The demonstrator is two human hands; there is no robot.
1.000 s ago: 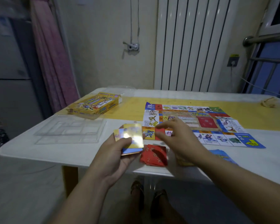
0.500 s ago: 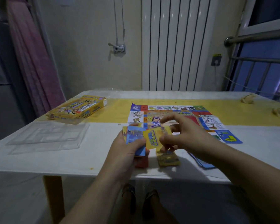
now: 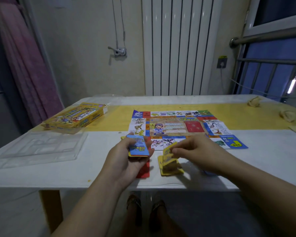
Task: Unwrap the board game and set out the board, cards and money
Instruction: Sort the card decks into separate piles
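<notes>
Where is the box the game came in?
Start at the white table and follow its yellow stripe to the far left end. The game box lies there, just beyond the clear plastic tray. It is a chunky yellow box with cartoon pictures, while the tray is see-through and the board lies flat.

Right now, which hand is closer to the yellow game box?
Left. The left hand, gripping a card stack, is right of the yellow game box, nearer the front of the table. The right hand, pinching a yellow card, is even farther right.
</notes>
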